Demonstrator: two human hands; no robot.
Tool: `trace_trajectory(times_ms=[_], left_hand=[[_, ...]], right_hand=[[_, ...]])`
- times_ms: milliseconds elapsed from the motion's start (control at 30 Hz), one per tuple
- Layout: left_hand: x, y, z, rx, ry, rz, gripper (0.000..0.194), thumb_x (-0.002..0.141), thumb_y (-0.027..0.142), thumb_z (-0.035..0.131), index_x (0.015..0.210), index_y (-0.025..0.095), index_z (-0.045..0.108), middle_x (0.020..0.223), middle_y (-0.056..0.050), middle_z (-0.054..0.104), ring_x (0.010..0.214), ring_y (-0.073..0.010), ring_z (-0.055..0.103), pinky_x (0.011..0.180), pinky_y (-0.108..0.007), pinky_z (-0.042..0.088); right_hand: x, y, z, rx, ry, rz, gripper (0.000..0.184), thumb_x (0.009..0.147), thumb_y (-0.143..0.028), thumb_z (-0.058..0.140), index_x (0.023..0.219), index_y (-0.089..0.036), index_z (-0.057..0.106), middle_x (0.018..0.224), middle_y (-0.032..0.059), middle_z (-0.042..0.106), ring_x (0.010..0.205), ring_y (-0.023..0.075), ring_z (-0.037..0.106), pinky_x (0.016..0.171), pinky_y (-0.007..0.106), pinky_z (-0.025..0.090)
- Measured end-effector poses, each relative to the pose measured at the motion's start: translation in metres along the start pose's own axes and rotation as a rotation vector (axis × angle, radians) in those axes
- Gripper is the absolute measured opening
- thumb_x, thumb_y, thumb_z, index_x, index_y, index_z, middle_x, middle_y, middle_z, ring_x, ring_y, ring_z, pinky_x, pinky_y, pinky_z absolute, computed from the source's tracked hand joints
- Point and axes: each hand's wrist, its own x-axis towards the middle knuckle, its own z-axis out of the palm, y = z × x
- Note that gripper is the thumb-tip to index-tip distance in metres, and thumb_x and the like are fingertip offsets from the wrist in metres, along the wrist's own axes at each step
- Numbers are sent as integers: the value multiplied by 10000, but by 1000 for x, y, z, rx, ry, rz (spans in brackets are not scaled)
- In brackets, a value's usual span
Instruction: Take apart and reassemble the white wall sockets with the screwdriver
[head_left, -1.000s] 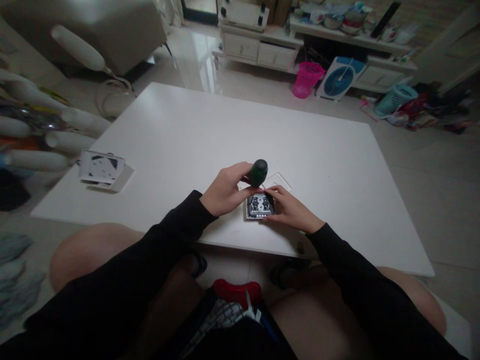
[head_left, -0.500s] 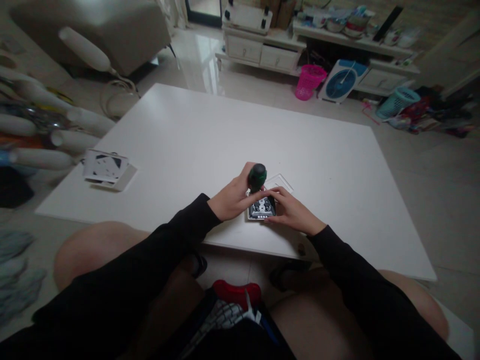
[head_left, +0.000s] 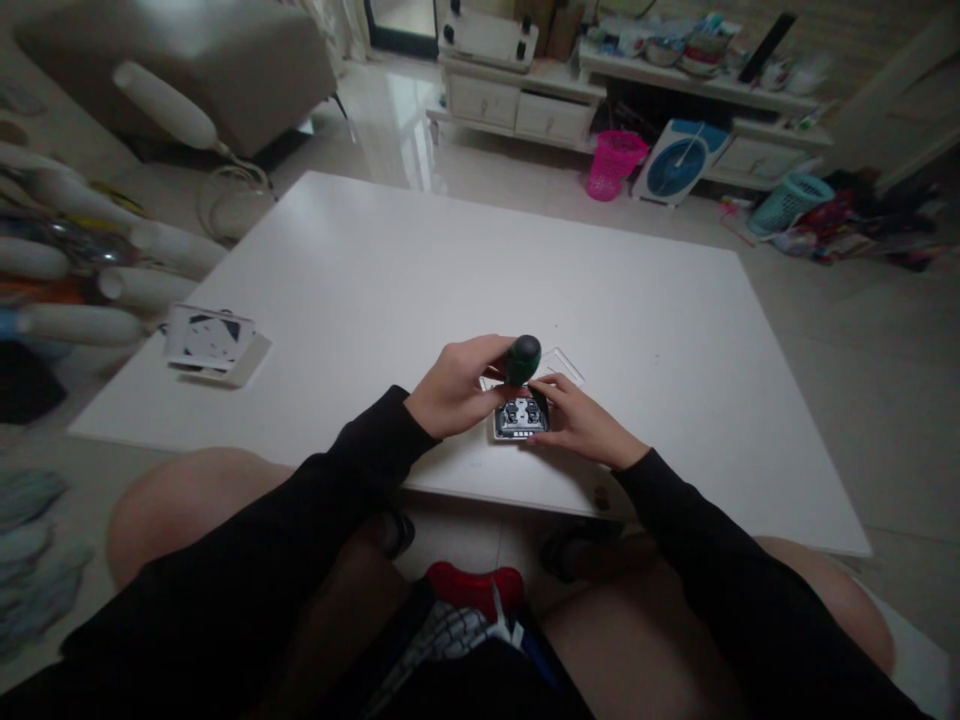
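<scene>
My left hand (head_left: 463, 385) is closed around the dark green handle of a screwdriver (head_left: 523, 360), held upright with its butt toward me; the shaft and tip are hidden. Below it lies a small square wall switch (head_left: 521, 417), its white housing open to a black and silver mechanism. My right hand (head_left: 581, 415) grips the right side of this switch, thumb at the near edge and fingers at the far edge. Just beyond the hands a thin white frame (head_left: 564, 366) rests on the white table (head_left: 420, 270), partly covered.
At the table's left side sits a white piece with a dark-patterned face (head_left: 214, 342), leaning on a white box-like part. Past the far edge stand a pink basket (head_left: 615, 165), a blue-and-white fan (head_left: 679, 165) and a low cabinet (head_left: 517, 105). White tubular things (head_left: 82, 322) crowd the left.
The screwdriver handle and my left hand have shifted and turned slightly over the switch. My right hand keeps its hold. The camera view has moved a little.
</scene>
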Motion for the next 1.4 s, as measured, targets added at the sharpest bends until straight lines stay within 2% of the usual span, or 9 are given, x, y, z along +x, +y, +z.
trace_trajectory(times_ms=[167, 267, 333, 433, 500, 700, 933, 1133, 1400], left_hand=[[-1, 2, -2, -85, -59, -45, 392, 887, 136, 683, 1275, 139, 628, 1203, -133, 714, 995, -209, 748, 853, -347, 668], [-1, 3, -5, -197, -36, -131, 452, 872, 155, 715, 1308, 156, 594, 1160, -115, 730, 997, -215, 758, 869, -344, 668], [-2, 2, -9, -270, 42, -189, 486, 843, 180, 763, 1297, 166, 590, 1085, -96, 749, 961, -223, 770, 871, -356, 671], [-2, -1, -19, -297, 217, -227, 490, 797, 233, 828, 1229, 168, 608, 1010, -90, 763, 938, -248, 777, 863, -393, 677], [-1, -3, -25, -265, 259, -230, 447, 774, 254, 851, 1151, 173, 624, 969, -80, 765, 925, -248, 775, 856, -404, 678], [-2, -5, -30, -137, 49, -257, 291, 781, 230, 813, 1015, 184, 646, 922, -54, 751, 859, -206, 761, 762, -343, 680], [-5, -11, -17, -107, -42, -276, 256, 804, 217, 774, 1015, 181, 634, 935, -58, 745, 867, -196, 747, 750, -337, 667], [-7, -16, -16, -77, -39, -303, 235, 810, 218, 770, 997, 189, 630, 948, -54, 751, 881, -200, 748, 793, -369, 663], [-5, -14, -21, -97, 64, -270, 285, 806, 277, 808, 1014, 190, 633, 981, -73, 764, 939, -219, 758, 847, -394, 658]], right_hand=[[0, 0, 0, -6, -6, 11, 785, 778, -353, 842, 1473, -285, 484, 1319, 108, 534, 1227, 313, 570, 1060, 532, 513], [0, 0, 1, 3, -2, 10, 788, 779, -352, 841, 1476, -284, 481, 1336, 110, 534, 1244, 312, 564, 1074, 534, 504], [-1, 1, 1, 4, 1, 17, 796, 769, -350, 850, 1472, -268, 486, 1354, 120, 533, 1262, 316, 557, 1088, 534, 494], [-1, 1, 1, 5, 6, 17, 804, 753, -348, 860, 1464, -257, 495, 1373, 129, 533, 1274, 319, 557, 1096, 534, 489], [-1, 1, 2, 10, 9, 18, 813, 742, -345, 869, 1462, -262, 499, 1380, 127, 536, 1270, 318, 564, 1089, 534, 494], [-2, 2, 4, 18, 33, 20, 829, 719, -326, 886, 1457, -261, 514, 1388, 129, 544, 1265, 313, 576, 1078, 509, 504], [-3, 4, 8, 8, 34, 25, 848, 723, -370, 888, 1464, -219, 503, 1382, 149, 547, 1256, 315, 578, 1066, 508, 503], [-1, 1, 7, 6, 34, 20, 835, 716, -383, 892, 1445, -221, 517, 1356, 151, 565, 1229, 322, 593, 1027, 508, 523], [-1, 1, 7, 14, 47, 19, 836, 703, -322, 894, 1444, -235, 518, 1369, 146, 562, 1226, 318, 596, 1021, 499, 523]])
